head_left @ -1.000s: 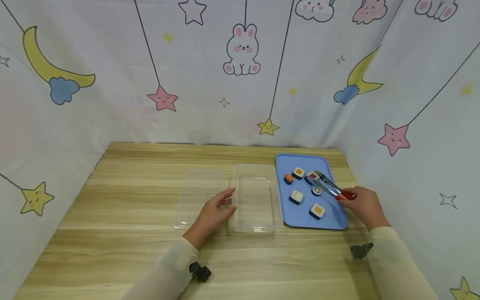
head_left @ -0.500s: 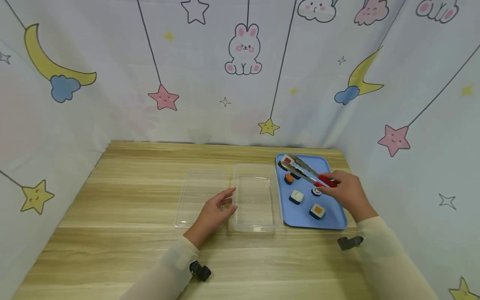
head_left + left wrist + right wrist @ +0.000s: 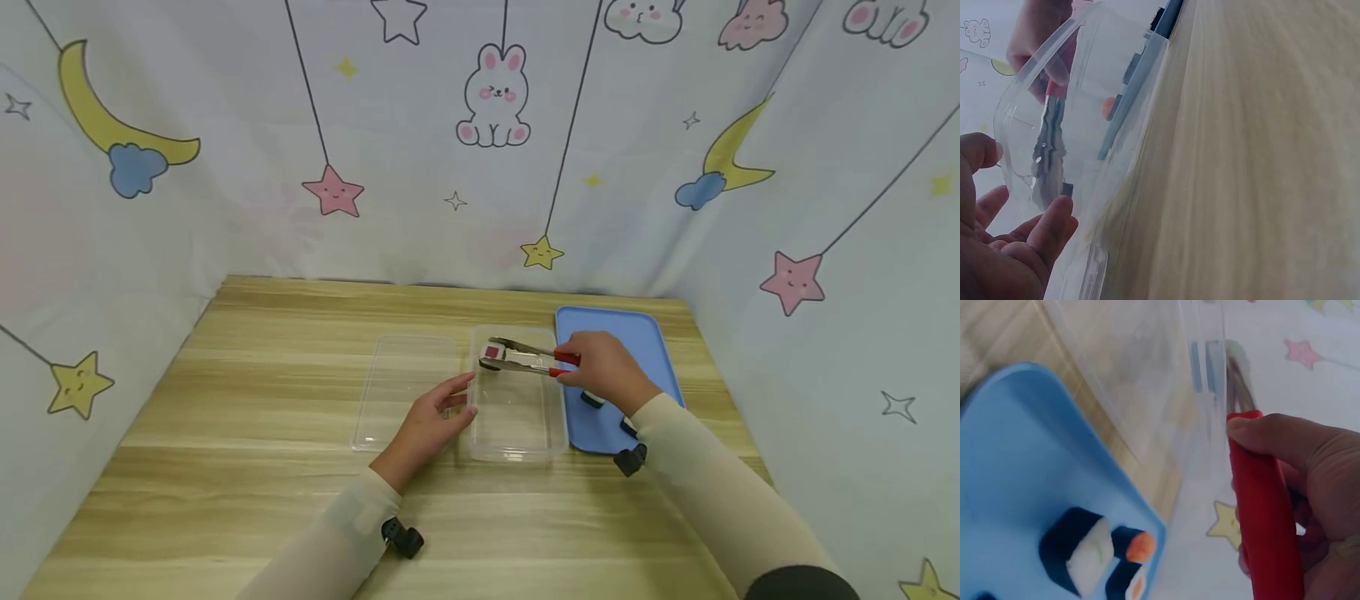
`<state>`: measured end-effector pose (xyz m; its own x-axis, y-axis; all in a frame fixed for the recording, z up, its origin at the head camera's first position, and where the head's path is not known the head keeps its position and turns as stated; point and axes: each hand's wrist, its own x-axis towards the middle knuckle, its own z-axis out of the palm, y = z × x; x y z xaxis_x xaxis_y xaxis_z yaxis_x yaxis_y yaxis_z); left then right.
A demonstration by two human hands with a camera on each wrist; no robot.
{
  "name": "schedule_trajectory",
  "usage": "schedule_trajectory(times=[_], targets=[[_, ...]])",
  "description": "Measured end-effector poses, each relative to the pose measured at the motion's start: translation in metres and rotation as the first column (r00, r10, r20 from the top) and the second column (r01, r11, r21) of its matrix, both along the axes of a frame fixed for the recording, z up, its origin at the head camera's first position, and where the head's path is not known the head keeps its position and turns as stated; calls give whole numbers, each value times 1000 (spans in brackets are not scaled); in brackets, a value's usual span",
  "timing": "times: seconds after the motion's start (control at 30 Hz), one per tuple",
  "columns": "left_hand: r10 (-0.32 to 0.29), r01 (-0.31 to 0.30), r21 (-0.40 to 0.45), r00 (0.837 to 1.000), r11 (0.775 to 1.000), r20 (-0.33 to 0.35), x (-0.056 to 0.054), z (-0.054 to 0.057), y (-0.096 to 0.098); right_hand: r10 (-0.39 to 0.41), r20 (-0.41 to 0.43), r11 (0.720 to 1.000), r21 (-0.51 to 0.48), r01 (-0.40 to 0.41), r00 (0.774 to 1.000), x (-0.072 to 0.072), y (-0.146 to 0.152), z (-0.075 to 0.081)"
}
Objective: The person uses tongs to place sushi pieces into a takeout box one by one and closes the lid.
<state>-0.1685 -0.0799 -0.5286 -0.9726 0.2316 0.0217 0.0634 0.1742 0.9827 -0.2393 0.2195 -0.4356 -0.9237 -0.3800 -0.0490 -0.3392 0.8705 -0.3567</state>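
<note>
My right hand [image 3: 609, 371] grips metal tongs [image 3: 521, 367] by their red handles [image 3: 1263, 506]. Between the tong tips is a toy sushi roll [image 3: 492, 354] with a dark red centre, over the far left part of a clear plastic container [image 3: 517, 455]. My left hand [image 3: 433, 421] rests against the container's left wall, thumb and fingers spread apart. In the left wrist view, the fingertips [image 3: 1059, 209] lie right at the clear wall, with the tongs visible through it. A blue tray [image 3: 630, 325] stands right of the container, partly hidden by my right forearm.
Several sushi pieces sit on the tray, among them a white-topped one [image 3: 1088, 556] and an orange-topped one [image 3: 1138, 545]. A flat clear lid [image 3: 408, 392] lies left of the container on the wooden table [image 3: 300, 333]. A printed curtain [image 3: 420, 242] rises behind the table.
The right hand has carried the red-centred sushi roll in the tongs leftward, from the tray to over the container. The left hand has stayed at the container's side.
</note>
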Motion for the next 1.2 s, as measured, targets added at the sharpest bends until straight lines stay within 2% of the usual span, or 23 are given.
schedule_trajectory(times=[0.27, 0.43, 0.57, 0.7, 0.8, 0.97, 1.2], targets=[[-6, 6, -9, 1000, 1000, -6, -1, 0, 0, -7, 45, 1000, 28, 6, 999, -8, -16, 3], [-3, 3, -6, 1000, 1000, -3, -1, -1, 0, -14, 43, 1000, 7, 13, 999, -6, -8, 4], [-6, 6, -4, 1000, 1000, 1, 0, 0, 0, -43, 5, 998, -43, 43, 999, -2, 14, 12], [-3, 3, -18, 1000, 1000, -3, 0, 0, 0, -120, -62, 990, -82, 115, 991, 1, 49, 21], [7, -7, -29, 1000, 1000, 7, 1, 1, 0, -179, -80, 982, -78, 173, 981, 3, 77, 22], [26, -25, -41, 999, 999, 24, 1, 1, -1, -231, -48, 973, -16, 231, 972, 6, 112, 11], [13, -13, -39, 1000, 999, 10, 0, -3, 0, -303, 1, 952, 36, 303, 953, 11, 138, -8]])
